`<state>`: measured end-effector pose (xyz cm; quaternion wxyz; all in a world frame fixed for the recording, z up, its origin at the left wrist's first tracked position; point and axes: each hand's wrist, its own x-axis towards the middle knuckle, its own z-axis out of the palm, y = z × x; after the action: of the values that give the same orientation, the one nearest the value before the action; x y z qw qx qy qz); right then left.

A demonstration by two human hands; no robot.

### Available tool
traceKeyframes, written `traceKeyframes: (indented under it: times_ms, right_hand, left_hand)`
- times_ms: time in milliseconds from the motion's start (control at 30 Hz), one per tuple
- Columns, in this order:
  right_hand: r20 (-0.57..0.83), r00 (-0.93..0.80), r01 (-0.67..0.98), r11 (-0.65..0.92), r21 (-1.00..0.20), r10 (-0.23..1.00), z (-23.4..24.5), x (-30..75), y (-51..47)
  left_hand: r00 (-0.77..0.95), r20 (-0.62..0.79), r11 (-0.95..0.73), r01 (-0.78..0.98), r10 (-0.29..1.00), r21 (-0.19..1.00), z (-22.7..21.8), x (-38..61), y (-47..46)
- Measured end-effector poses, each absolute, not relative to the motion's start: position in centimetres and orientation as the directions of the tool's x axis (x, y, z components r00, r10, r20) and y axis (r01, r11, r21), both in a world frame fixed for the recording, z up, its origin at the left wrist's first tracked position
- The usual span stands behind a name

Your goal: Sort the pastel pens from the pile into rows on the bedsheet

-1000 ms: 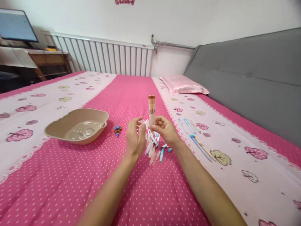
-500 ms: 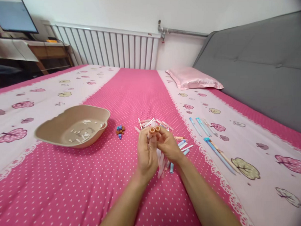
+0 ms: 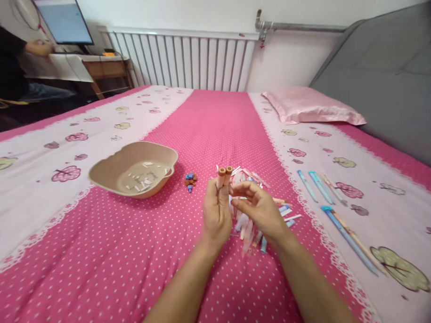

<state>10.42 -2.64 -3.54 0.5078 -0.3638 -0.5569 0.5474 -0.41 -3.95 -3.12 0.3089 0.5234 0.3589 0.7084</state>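
Note:
My left hand [image 3: 217, 215] is closed round two peach pen barrels [image 3: 225, 176], held upright side by side with their round brown ends on top. Close by on the right, my right hand [image 3: 257, 208] has its thumb and curved fingers apart, with nothing visible between them. Beneath both hands lies a loose pile of pen parts [image 3: 248, 238], in white, pink, peach, lilac and blue; the hands cover some of it. A small heap of brown and blue caps [image 3: 190, 181] rests to the left of the pile.
A beige basin [image 3: 131, 171] with small white pieces stands at left. Several blue and peach pens [image 3: 348, 237] lie on the right of the polka-dot bedcover [image 3: 151, 262]. A pink pillow [image 3: 314, 106] and grey headboard [image 3: 385, 70] are farther back. A person [image 3: 7, 65] sits at a desk.
My right hand has come away from the barrels and its fingers have parted. The barrels now stand more upright in my left hand. The view has swung left, showing the seated person.

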Motion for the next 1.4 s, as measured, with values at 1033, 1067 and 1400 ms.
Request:
traceKeyframes:
  times_ms: [1033, 1067, 1400]
  right_hand:
    - [0.148, -0.015, 0.336, 0.144, -0.931, 0.989, -3.1, 14.2, -1.0]
    - [0.150, -0.018, 0.340, 0.147, -0.929, 0.989, -3.2, 14.1, -1.0]
    - [0.156, -0.025, 0.364, 0.154, -0.918, 0.987, -3.6, 14.0, -1.0]
  left_hand:
    - [-0.565, 0.094, 0.485, 0.772, 0.820, 0.411, -4.4, -8.2, 0.5]
    - [-0.580, 0.096, 0.503, 0.768, 0.809, 0.395, -4.5, -8.2, 0.7]
    - [-0.601, 0.142, 0.519, 0.768, 0.786, 0.376, -5.3, -8.5, 1.6]
